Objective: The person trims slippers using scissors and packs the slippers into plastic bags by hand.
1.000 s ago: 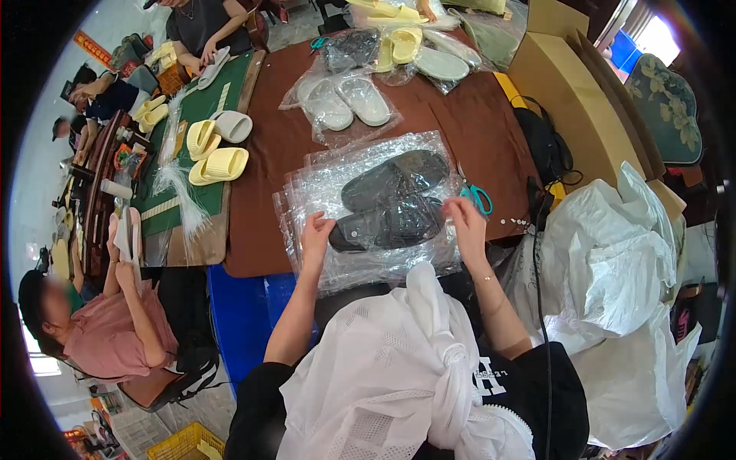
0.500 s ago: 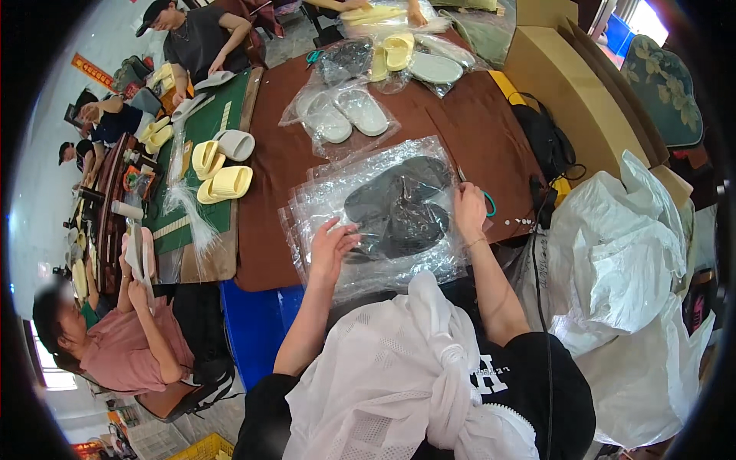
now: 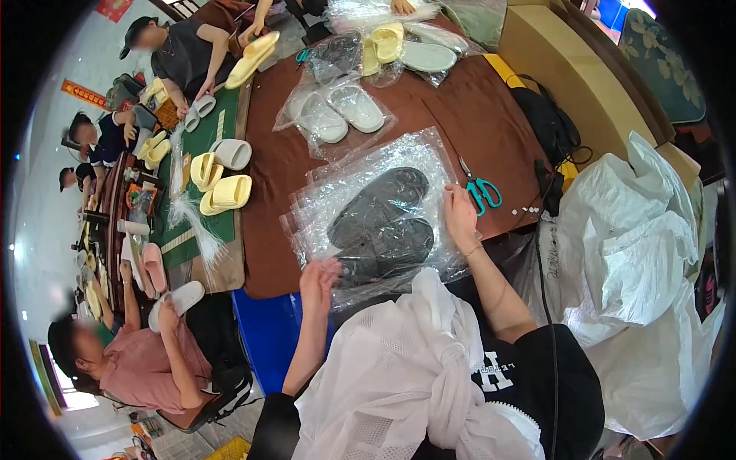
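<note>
A pair of dark grey slippers (image 3: 381, 230) lies in a clear plastic bag (image 3: 437, 165), which rests on a loose stack of similar bags at the table's front edge. My right hand (image 3: 461, 217) is at the bag's right edge, its fingers bent and closed on the plastic. At the lower left corner of the bag is my left hand (image 3: 318, 282), its fingers smeared by motion. Teal-handled scissors (image 3: 483, 193) lie just right of my right hand.
Bagged light slippers (image 3: 356, 107) and bagged yellow slippers (image 3: 387, 42) lie farther back on the brown cloth (image 3: 280, 199). Loose yellow slippers (image 3: 227, 195) stand on the left. White sacks (image 3: 621, 238) and a cardboard box (image 3: 567, 69) flank the right. Several people sit around, handling slippers.
The bagged dark slippers have shifted slightly left and nearer and now lie flatter. My left hand has moved down and left; the scissors show more fully. Co-workers' hands have moved slippers.
</note>
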### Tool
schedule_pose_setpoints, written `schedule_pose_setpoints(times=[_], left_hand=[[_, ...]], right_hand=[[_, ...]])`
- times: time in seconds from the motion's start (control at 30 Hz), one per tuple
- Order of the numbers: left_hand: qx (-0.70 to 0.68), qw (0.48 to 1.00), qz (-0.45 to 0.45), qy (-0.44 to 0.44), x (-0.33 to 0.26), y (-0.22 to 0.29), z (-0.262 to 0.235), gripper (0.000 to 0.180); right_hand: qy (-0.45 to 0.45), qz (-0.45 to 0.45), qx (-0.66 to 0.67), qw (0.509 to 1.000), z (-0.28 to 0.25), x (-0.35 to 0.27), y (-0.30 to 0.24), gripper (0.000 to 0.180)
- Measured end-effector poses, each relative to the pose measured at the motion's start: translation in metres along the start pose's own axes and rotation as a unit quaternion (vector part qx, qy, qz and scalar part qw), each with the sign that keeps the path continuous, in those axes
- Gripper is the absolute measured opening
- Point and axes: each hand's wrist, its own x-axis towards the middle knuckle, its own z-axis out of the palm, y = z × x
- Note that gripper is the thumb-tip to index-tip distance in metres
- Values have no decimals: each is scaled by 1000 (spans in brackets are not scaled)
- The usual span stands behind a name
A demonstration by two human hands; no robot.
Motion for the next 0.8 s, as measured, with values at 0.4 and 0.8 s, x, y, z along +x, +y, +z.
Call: schedule_pose_setpoints(times=[0.4, 0.8], left_hand=[[208, 928, -156, -268, 68, -3, 125, 72], [376, 921, -49, -88, 19, 32, 60, 47]], right_hand=[[-83, 51, -6, 995, 6, 2, -5, 20], [-77, 21, -36, 996, 36, -13, -18, 16]])
